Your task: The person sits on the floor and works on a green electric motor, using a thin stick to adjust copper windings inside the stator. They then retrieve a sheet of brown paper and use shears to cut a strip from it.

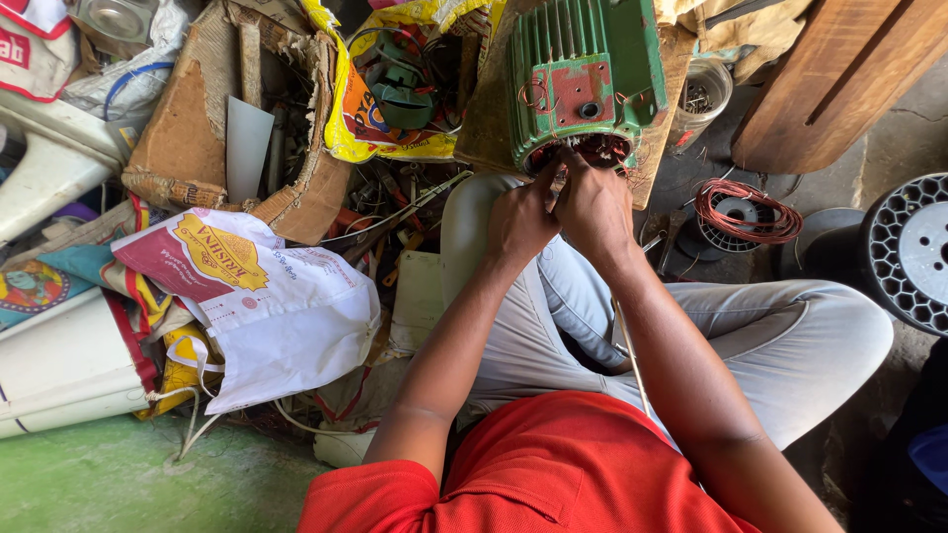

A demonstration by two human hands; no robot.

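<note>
While both hands worked at its open end, the green motor housing (583, 79) lay on a wooden board (494, 109) in front of the seated person's knees, its ribbed casing chipped and rusty, with copper windings showing in the dark mouth facing the person. The left hand (520, 222) and the right hand (595, 209) were pressed together at that mouth, fingers pinched on something among the windings; what exactly they gripped could not be made out. Room was tight: the board's edge met the knees, and only bare floor to the right lay open. A coil of red wire (748, 209) sat near the right hand, a black perforated spool (908, 252) beyond it. Left of the motor, torn cardboard (197, 128), a yellow bag (375, 118) and a white printed sack (267, 306) crowded the ground.
</note>
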